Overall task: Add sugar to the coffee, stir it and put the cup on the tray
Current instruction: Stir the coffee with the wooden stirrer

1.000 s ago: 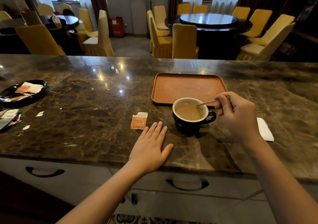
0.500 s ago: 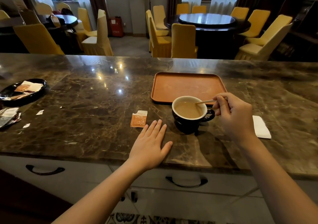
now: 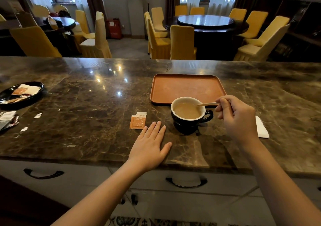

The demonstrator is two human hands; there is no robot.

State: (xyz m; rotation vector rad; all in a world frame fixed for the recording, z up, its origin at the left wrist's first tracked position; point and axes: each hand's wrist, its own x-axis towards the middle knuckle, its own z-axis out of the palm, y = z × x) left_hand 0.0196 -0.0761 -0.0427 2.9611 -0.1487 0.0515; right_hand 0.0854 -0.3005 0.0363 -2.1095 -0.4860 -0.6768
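A black cup (image 3: 184,125) with a white inside holds milky coffee and stands on the marble counter, just in front of the orange tray (image 3: 187,86). Its handle points right. My right hand (image 3: 238,119) pinches a thin wooden stirrer (image 3: 206,104), whose tip dips into the coffee. My left hand (image 3: 151,147) lies flat on the counter with fingers spread, left of the cup and holding nothing. A torn orange sugar sachet (image 3: 138,120) lies just beyond its fingertips.
A folded white napkin (image 3: 261,127) lies right of my right hand. A black dish (image 3: 33,98) with sachets sits at far left, with wrappers (image 3: 7,119) and paper scraps near it. Drawers with black handles run below the counter edge.
The stirrer tip has shifted slightly inside the cup as my right hand moves a little. My left hand stays flat in the same place.
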